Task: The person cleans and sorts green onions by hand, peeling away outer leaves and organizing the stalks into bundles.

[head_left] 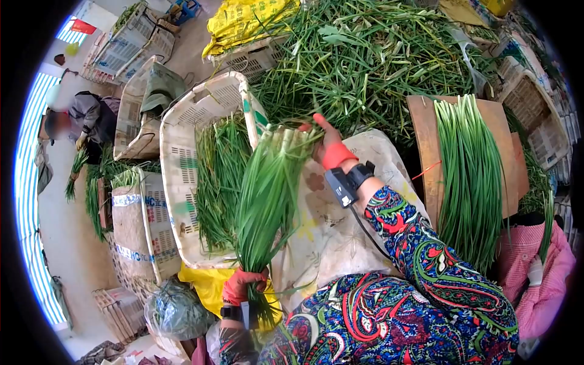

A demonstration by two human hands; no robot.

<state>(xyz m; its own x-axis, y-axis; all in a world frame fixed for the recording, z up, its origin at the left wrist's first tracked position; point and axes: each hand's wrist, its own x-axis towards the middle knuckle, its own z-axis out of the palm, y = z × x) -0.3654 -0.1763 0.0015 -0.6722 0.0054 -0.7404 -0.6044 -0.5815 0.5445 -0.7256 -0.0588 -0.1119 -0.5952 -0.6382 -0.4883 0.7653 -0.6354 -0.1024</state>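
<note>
A thick bunch of garlic chives stands tilted in front of me, pale stem ends up and green leaf tips down. My left hand, in a reddish glove, is closed around the leafy lower part. At the stem ends, my right hand touches the bunch from the right, one finger stretched out and the others partly hidden behind the stems. Behind the bunch, a white plastic crate holds more green leaves. A stained pale cover lies under my right forearm.
A large heap of loose leaves lies ahead. On the right, sorted chives rest on a brown board. Other crates stand at left, near a co-worker holding greens. A pink checked sleeve shows at right.
</note>
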